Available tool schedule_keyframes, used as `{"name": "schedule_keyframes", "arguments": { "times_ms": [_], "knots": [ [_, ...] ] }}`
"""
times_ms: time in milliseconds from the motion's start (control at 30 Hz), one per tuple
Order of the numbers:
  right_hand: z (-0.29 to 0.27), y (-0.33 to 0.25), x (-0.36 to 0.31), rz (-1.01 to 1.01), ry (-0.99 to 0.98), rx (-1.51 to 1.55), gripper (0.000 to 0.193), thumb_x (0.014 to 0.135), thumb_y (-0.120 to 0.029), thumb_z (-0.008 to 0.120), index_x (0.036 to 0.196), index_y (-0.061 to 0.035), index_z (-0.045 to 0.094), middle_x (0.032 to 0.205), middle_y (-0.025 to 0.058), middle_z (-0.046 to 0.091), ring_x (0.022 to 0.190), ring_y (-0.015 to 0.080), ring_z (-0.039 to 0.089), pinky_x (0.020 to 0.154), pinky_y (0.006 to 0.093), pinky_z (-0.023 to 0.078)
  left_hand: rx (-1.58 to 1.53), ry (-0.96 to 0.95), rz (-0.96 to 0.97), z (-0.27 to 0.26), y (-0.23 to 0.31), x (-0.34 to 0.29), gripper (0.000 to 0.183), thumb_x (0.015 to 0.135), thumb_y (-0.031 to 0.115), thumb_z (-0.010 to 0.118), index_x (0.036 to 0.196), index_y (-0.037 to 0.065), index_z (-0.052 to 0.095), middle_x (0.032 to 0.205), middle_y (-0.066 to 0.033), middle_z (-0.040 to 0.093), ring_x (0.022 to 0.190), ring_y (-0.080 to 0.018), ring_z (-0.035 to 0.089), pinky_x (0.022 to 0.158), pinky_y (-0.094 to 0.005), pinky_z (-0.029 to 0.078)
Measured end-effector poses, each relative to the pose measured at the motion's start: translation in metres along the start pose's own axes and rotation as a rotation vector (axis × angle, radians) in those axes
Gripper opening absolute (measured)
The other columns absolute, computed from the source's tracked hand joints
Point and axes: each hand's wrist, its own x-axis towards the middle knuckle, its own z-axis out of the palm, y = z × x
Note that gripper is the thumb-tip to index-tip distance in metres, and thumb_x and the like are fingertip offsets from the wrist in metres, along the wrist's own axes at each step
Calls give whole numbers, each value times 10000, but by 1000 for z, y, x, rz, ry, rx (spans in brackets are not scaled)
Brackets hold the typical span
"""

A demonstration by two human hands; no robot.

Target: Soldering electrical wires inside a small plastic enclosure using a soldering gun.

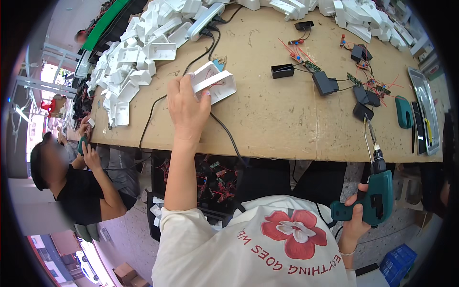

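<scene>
My left hand (188, 105) is closed on a white plastic case (223, 87) over the left middle of the table. Thin red wires show inside it. A second white shell wall (205, 71) stands right against it; whether the two are joined I cannot tell. Low at the right, my right hand (357, 216) grips the handle of a green soldering gun (381, 198). Its metal tip (371, 131) and a thin curved feed tube point up over the table edge, close to a black box-shaped part (363, 111). Several black boxes with green circuit boards (313, 66) and red wires lie beyond.
White cases are heaped at the back left (126, 55) and back right (368, 19). A power strip (204, 21) trails black cables across the cardboard-covered table (267, 124). A metal tray (423, 100) and a green case (404, 112) lie right. A bin of boards (215, 182) sits below; a co-worker (81, 182) sits left.
</scene>
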Motion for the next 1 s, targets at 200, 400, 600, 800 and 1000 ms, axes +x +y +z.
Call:
{"name": "schedule_keyframes", "arguments": {
  "times_ms": [200, 400, 600, 800, 1000],
  "knots": [
    [-2, 9, 8, -10, 18, 132, 540, 842, -257, 621, 1238, 20, 379, 1128, 150, 522, 683, 115, 537, 581, 241, 472, -175, 84, 152, -16, 0, 39, 414, 672, 94, 659, 1062, -1, 559, 1040, -152, 505, 963, -312, 490, 872, -364, 378],
    [-7, 6, 21, -49, -30, 254, 578, 841, -274, 627, 1252, 28, 354, 1155, 174, 505, 683, 123, 539, 586, 243, 481, 235, 129, -4, 14, -106, 118, 343, 770, 133, 605, 1076, -17, 563, 1060, -195, 557, 991, -352, 527, 864, -415, 412],
    [-3, 12, 29, -27, 12, 230, 615, 839, -305, 628, 1267, 26, 337, 1163, 175, 499, 676, 130, 533, 579, 260, 473, -294, 206, -766, 94, -235, 141, 415, 703, 106, 665, 1056, -59, 525, 928, -176, 590, 682, -252, 610, 535, -369, 484],
    [7, 12, 39, 25, 8, 236, 643, 826, -315, 642, 1280, 17, 330, 1159, 178, 500, 686, 140, 537, 577, 262, 473, -351, 93, -998, 111, -200, 160, 680, 679, 166, 673, 1204, -99, 331, 1163, -269, 517, 1066, -368, 540, 931, -378, 423],
    [7, 10, 40, 46, -9, 287, 646, 813, -298, 660, 1280, 6, 333, 1150, 182, 504, 679, 140, 547, 568, 261, 477, 22, 56, -936, 97, -155, 141, 724, 722, 238, 632, 1267, -55, 256, 1161, -283, 514, 1136, -374, 491, 964, -392, 392]
  ]
}}
